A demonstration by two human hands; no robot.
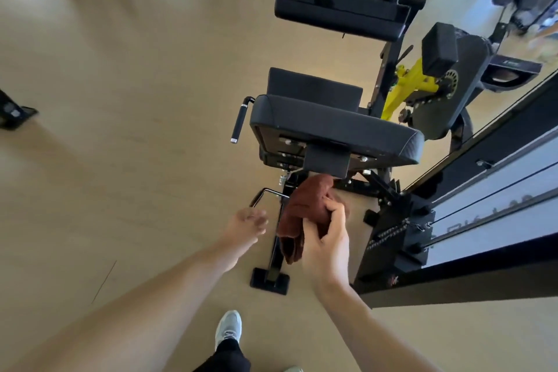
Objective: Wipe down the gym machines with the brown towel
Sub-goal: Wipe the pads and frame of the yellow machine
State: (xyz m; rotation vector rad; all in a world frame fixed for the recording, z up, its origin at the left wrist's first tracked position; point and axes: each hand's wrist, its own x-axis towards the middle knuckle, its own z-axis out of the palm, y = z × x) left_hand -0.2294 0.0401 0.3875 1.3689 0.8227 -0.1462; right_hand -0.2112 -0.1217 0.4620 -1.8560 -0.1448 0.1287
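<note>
The tan floor fills most of the view, running from 6 o'clock out to 9 and 11 o'clock, where other equipment is cut off by the frame edge. A black gym machine stands from centre toward 1 o'clock, its far parts blurred; its padded seat sits at centre, with a yellow lever at 2 o'clock partly hidden behind the frame. The brown towel hangs bunched just below the seat, its top edge tucked out of sight under the seat bracket. The right hand, at 5 o'clock, grips the towel with curled fingers. The left hand is blurred, fingers loose, holding nothing. A grey shoe shows at 6 o'clock.
</note>
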